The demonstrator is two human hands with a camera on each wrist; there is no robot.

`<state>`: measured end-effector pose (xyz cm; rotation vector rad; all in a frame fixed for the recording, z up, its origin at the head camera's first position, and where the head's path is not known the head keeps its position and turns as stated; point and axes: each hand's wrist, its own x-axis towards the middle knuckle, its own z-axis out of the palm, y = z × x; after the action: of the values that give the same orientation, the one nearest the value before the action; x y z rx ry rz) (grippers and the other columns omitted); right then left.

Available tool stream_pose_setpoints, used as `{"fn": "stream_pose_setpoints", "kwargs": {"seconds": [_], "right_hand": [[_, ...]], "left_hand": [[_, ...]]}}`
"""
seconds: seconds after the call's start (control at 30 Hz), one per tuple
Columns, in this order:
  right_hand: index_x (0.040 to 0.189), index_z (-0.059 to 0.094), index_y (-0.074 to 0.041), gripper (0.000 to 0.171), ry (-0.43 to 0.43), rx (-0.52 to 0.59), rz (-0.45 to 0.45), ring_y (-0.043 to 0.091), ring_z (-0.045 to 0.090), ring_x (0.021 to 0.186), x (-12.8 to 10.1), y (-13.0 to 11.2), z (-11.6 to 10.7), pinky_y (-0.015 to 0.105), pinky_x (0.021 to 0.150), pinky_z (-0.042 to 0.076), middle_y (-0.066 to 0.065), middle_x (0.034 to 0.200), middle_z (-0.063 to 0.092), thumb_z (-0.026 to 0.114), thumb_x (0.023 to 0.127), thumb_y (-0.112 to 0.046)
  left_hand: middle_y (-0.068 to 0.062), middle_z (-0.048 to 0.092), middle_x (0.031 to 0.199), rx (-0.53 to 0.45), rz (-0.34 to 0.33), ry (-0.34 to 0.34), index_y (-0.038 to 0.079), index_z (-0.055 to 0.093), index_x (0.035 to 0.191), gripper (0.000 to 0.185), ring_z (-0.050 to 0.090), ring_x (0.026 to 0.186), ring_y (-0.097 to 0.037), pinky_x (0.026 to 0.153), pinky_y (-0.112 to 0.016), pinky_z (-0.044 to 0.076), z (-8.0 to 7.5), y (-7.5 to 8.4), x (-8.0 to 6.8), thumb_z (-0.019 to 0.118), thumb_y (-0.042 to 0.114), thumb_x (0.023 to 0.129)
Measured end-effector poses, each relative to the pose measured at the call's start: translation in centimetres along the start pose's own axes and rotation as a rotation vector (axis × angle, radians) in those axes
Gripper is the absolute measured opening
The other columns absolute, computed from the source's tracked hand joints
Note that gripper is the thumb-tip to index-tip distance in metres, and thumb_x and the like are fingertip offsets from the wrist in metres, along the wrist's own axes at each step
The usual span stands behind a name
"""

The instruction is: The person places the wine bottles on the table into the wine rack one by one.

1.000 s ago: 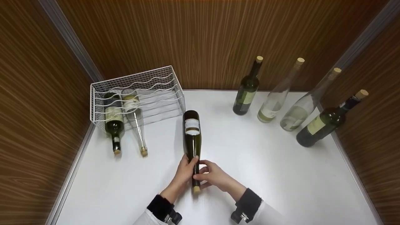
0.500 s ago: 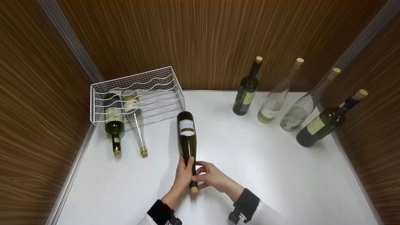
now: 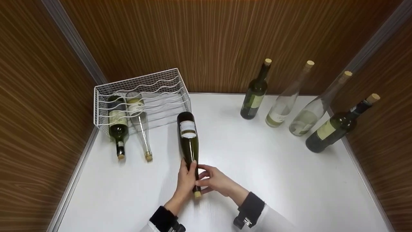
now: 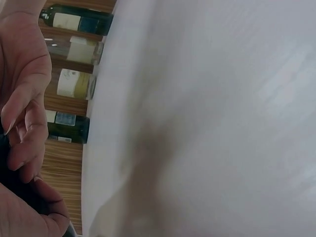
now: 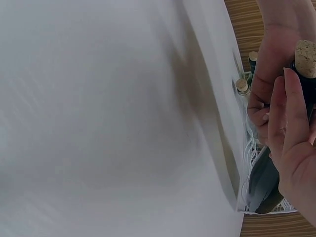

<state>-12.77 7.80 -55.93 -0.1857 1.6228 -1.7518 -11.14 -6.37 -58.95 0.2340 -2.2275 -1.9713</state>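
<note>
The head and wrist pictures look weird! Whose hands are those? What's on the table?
No robot here, just a person's bare left hand and right hand. The head picture looks down from a camera on the head. Each wrist picture comes from a camera worn on that wrist, so it looks sideways. Both hands hold a dark bottle by its neck. On the white table, a wire rack holds two bottles lying down, and four bottles stand to the right.

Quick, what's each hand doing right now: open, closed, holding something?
Left hand: closed, holding the corked dark green wine bottle by its neck.
Right hand: closed, holding the same neck near the cork.
</note>
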Motion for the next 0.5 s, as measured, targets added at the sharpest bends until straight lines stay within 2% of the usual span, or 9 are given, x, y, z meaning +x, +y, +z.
{"fn": "stream_pose_setpoints", "kwargs": {"seconds": [0.17, 0.33, 0.5], "right_hand": [[0.150, 0.033, 0.001, 0.071, 0.002, 0.013, -0.006, 0.026, 0.066, 0.088, 0.5, -0.2, 0.3, 0.044, 0.073, 0.058, 0.017, 0.101, 0.057, 0.068, 0.088, 0.002], [0.150, 0.036, -0.001, 0.068, -0.008, -0.007, -0.028, 0.025, 0.067, 0.088, 1.0, -0.2, 0.5, 0.043, 0.074, 0.058, 0.015, 0.100, 0.057, 0.067, 0.090, 0.000], [0.146, 0.042, 0.000, 0.060, -0.026, -0.046, -0.062, 0.026, 0.067, 0.084, 1.4, -0.4, 0.6, 0.044, 0.074, 0.058, 0.014, 0.097, 0.059, 0.065, 0.091, 0.002]], "left_hand": [[-0.019, 0.060, 0.109, -0.029, 0.024, 0.022, -0.006, 0.043, 0.131, 0.038, 0.057, 0.103, -0.031, 0.091, -0.046, 0.045, -0.6, 0.0, 0.5, 0.051, 0.019, 0.104], [-0.017, 0.060, 0.104, -0.055, -0.013, 0.046, -0.008, 0.044, 0.128, 0.035, 0.057, 0.096, -0.027, 0.086, -0.040, 0.046, -1.2, 0.4, 1.2, 0.050, 0.017, 0.104], [-0.016, 0.059, 0.096, -0.058, -0.035, 0.078, -0.010, 0.045, 0.122, 0.027, 0.056, 0.088, -0.027, 0.080, -0.038, 0.046, -2.3, 2.6, 1.4, 0.049, 0.009, 0.104]]}}
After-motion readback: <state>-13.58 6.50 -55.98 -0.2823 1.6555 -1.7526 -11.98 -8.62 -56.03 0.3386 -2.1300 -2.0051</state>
